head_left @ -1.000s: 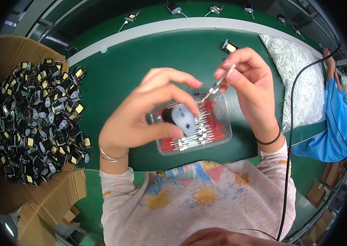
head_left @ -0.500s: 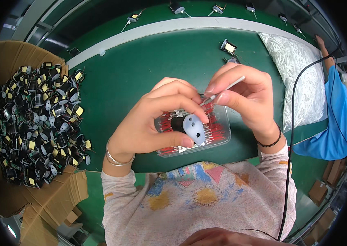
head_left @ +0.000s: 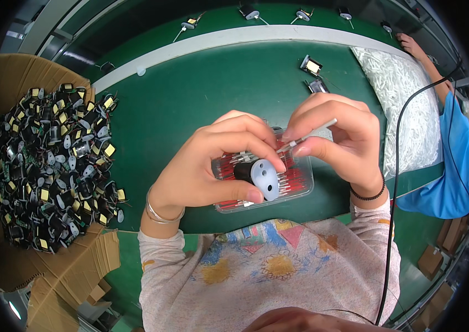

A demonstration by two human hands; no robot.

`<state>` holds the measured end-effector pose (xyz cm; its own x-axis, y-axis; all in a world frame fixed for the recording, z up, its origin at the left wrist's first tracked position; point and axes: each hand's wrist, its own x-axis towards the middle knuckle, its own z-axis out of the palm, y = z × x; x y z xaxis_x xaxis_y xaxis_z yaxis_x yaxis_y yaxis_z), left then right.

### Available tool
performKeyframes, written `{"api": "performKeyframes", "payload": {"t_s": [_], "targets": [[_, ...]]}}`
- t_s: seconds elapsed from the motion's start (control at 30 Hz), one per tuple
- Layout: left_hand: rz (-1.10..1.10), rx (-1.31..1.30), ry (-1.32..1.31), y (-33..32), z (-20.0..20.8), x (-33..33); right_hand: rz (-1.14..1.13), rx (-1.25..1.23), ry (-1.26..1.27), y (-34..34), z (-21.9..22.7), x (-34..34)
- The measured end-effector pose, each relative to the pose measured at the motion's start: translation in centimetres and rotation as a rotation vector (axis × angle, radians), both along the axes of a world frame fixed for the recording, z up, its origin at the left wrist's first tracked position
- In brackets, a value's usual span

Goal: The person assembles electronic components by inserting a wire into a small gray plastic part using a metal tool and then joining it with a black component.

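My left hand [head_left: 204, 160] is closed around a small black cylindrical unit with a pale grey oval cap [head_left: 266, 180]. The cap has several holes and faces up toward me. Between thumb and forefinger, my right hand [head_left: 348, 141] pinches a thin whitish stick [head_left: 323, 128], slanted down to the left. Its lower end lies close to my left fingertips; whether it touches them or the unit, I cannot tell. Beneath both hands is a clear plastic tray [head_left: 305, 192] filled with thin red-and-white pieces [head_left: 296, 180], partly hidden by my left hand.
A cardboard box [head_left: 2, 69] heaped with similar black units [head_left: 60, 166] stands at left. Two units [head_left: 311, 65] lie beyond my right hand. A bag of white pieces [head_left: 403, 110] is at right, behind a black cable [head_left: 394, 221]. Past a pale rail [head_left: 234, 36], a co-worker's hand [head_left: 411, 47] reaches among capped units.
My right hand has shifted slightly right and nearer to me with the stick. The unit's cap has turned a little. The co-worker's hand has reached farther left, and the far units have shifted right.
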<state>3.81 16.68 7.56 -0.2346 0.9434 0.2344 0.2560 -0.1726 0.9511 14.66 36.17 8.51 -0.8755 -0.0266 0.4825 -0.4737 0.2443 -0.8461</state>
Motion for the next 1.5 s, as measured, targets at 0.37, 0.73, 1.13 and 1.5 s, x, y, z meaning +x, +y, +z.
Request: {"api": "performKeyframes", "payload": {"t_s": [0.37,0.73,1.13,1.5], "targets": [[0.225,0.146,-0.078,0.6,-1.0,1.5,-0.299,0.096,0.347,0.4,0.6,2.9],[0.316,0.337,0.382,0.6,-1.4,1.8,-0.202,0.196,0.292,-0.5,1.7,3.0],[0.506,0.362,0.460,0.8,-1.1,2.5,-0.153,0.356,0.423,-0.5,1.7,3.6],[0.541,0.324,0.588,0.8,-0.9,2.4,-0.258,0.412,0.591,-1.7,1.2,3.2]]}}
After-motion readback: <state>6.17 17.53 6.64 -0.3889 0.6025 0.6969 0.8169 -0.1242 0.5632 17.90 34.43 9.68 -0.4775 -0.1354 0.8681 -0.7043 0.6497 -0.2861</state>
